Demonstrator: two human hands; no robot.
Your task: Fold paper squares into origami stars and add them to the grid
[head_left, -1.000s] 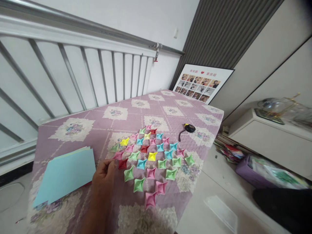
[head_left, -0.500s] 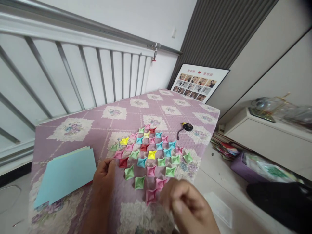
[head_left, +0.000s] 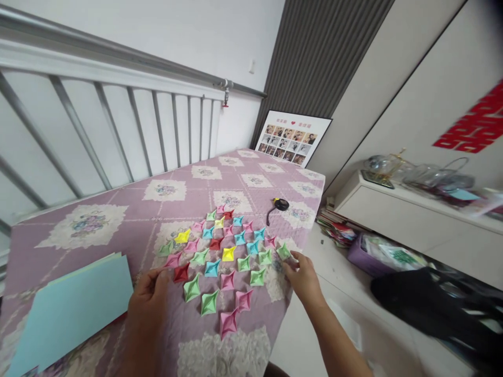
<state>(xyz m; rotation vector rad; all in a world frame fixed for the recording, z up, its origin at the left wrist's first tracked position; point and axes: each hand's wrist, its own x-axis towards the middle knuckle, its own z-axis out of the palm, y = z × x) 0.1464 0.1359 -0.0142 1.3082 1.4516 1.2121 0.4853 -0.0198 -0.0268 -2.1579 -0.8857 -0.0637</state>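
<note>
Several small four-pointed folded paper pieces in pink, green, blue, yellow and red lie together in a diamond-shaped array on the tablecloth (head_left: 173,201). At the array's left corner, my left hand (head_left: 151,288) pinches the tip of a pink folded paper piece (head_left: 173,260), right beside a red one (head_left: 181,273). My right hand (head_left: 303,273) is at the opposite corner, thumb and forefinger closed on the tip of a green folded paper piece (head_left: 283,252). Nearest to me lies another pink piece (head_left: 228,323).
Light blue paper sheets (head_left: 78,309) are stacked to the left. Beyond the array lies a black and yellow tape measure (head_left: 280,204). A radiator (head_left: 118,125) runs along the wall, and a photo board (head_left: 291,139) leans at the far end. A purple bin (head_left: 359,254) stands on the floor.
My right hand has moved from the near pink pieces out to the green piece at the right corner. My left hand stays at the left corner. The view has swung right.
</note>
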